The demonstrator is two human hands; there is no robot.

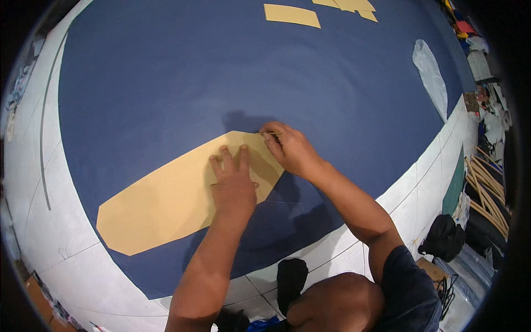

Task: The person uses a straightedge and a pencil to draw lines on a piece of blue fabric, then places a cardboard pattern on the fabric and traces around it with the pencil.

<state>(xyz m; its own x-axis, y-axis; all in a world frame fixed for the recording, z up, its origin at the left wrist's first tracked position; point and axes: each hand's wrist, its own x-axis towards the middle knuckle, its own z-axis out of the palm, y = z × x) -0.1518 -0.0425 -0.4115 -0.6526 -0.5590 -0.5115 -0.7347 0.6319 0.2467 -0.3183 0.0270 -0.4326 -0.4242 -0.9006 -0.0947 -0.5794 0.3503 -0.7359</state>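
Observation:
A long tan card pattern piece with angled ends lies slantwise on a large dark blue sheet of cloth. My left hand rests on the pattern near its right end, fingers spread and pressing on the card. At the pattern's upper right edge, my right hand pinches a slim pen-like tool. The tool's tip points left, along that edge; whether it touches the cloth is too small to tell. A faint pale line shows on the cloth below the pattern's right end.
More tan card pieces lie at the cloth's far side. A clear plastic bag sits at the far right. White floor tiles surround the cloth, with a thin grey strip on the left. Wooden sticks and a black bundle are at right.

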